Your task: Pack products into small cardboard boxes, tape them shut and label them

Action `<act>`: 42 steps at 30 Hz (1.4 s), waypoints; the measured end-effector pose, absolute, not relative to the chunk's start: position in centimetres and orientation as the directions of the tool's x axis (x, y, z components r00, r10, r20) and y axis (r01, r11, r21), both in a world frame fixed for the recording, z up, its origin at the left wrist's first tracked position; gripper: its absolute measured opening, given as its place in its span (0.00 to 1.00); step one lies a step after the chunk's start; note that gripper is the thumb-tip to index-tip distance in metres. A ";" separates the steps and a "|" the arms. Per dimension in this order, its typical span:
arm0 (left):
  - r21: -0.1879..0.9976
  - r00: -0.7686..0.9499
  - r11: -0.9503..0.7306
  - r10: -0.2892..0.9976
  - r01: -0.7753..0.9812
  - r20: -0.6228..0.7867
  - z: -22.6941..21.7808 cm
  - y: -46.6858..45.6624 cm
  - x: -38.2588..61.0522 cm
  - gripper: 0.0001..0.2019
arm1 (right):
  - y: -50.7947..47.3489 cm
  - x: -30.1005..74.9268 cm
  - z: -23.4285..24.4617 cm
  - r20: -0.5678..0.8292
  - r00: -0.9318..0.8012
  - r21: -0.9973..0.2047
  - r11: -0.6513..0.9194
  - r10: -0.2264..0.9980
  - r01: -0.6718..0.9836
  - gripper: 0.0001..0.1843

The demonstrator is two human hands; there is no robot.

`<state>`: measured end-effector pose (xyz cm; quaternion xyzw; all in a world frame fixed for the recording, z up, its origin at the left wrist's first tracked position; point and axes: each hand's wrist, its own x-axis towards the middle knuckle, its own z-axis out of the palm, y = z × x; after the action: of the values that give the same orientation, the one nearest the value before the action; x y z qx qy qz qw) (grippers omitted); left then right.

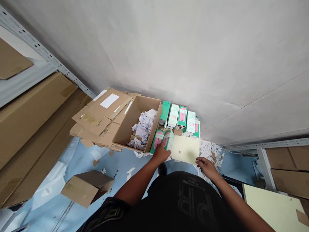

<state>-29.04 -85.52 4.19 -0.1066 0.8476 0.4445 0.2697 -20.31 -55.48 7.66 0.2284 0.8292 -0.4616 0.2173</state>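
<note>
My left hand (161, 154) is closed round a small green, pink and white carton (170, 140), which stands at the left end of a pale yellow tabletop (187, 149). Beside it is a similar green and pink carton (157, 139), against the open cardboard box. My right hand (206, 166) is at the near right corner of the tabletop. Its fingers are curled together, and what they pinch, if anything, is too small to make out. Along the back stand several more cartons, among them a white one (173, 115) and a green one (165, 111).
An open cardboard box (154, 129) holds crumpled paper (144, 126). Flattened cardboard (103, 112) is stacked left of it. Another open box (83, 190) lies on the blue floor (96, 162). Paper scraps (212, 151) litter the right side. Shelves with large cartons (36, 112) flank me.
</note>
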 end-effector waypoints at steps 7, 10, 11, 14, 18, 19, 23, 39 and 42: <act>0.633 -0.704 -0.308 0.279 -0.710 -0.653 8.0 -88.7 -27.0 0.32 | -60.6 -23.5 9.3 -0.737 -0.676 -0.659 0.193 0.028 0.727 0.22; 0.559 -0.673 -0.382 0.319 -0.736 -0.667 10.1 -88.0 -26.3 0.29 | -62.9 -25.9 10.8 -0.735 -0.678 -0.677 -0.030 -0.024 0.735 0.26; 0.554 -0.668 -0.377 0.340 -0.742 -0.662 10.8 -87.6 -26.3 0.28 | -63.5 -26.6 11.3 -0.734 -0.678 -0.674 -0.085 -0.042 0.734 0.26; 0.588 -0.682 -0.348 0.405 -0.731 -0.608 12.3 -86.6 -26.4 0.31 | -64.7 -28.1 12.6 -0.743 -0.664 -0.636 -0.219 -0.087 0.740 0.28; 0.649 -0.654 -0.249 0.560 -0.719 -0.509 13.1 -85.0 -26.7 0.40 | -64.6 -28.1 14.3 -0.713 -0.699 -0.665 -0.376 0.059 0.645 0.25; 0.667 -0.637 -0.220 0.602 -0.712 -0.481 13.2 -84.5 -26.8 0.42 | -64.4 -27.8 14.8 -0.700 -0.706 -0.681 -0.403 0.112 0.611 0.24; 0.755 -0.631 -0.155 0.667 -0.638 -0.396 14.1 -81.4 -26.3 0.42 | -62.5 -25.5 16.3 -0.642 -0.705 -0.742 -0.475 0.300 0.473 0.21; 0.602 -0.180 0.139 0.881 -0.786 -0.438 16.1 -64.0 -17.4 0.33 | -45.3 -7.3 19.1 -0.241 -0.410 -0.954 -0.293 0.879 -0.066 0.24; 0.560 -0.120 0.144 0.905 -0.816 -0.408 16.4 -59.1 -14.6 0.29 | -41.9 -2.5 19.8 -0.153 -0.312 -0.975 -0.194 0.938 -0.106 0.25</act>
<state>-14.55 -59.07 16.38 0.0603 0.3684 0.6515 0.6604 -2.50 -41.89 19.77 0.4250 0.4895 -0.6452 -0.4043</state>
